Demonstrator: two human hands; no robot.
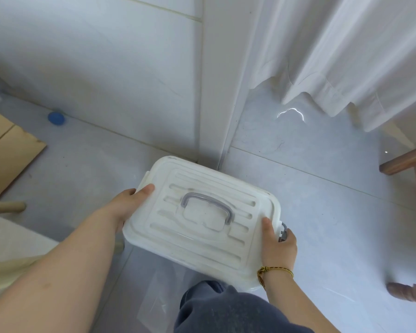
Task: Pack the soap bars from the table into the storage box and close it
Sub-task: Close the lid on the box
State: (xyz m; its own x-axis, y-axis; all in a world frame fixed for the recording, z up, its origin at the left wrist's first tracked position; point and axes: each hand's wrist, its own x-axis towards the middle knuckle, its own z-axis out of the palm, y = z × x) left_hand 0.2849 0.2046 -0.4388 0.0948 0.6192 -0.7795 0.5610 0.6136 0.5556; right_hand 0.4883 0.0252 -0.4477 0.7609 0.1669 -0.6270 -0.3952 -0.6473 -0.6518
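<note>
Above the floor, near the wall corner: white storage box (199, 222) held in mid-air, lid seated, clear of any worktop. Left hand (126, 205) clamped on the left end, thumb over the lid rim. Right hand (277, 246) clamped on the right end beside the grey latch (283, 233), thumb on the lid. Grey carry handle (205, 205) folded flat, untouched. No soap bars visible; contents hidden. Judged rigid, smooth plastic, likely light, somewhat slippery. Best held at the 2 ends under the rim, or by the handle once latched. Latch state unclear.
</note>
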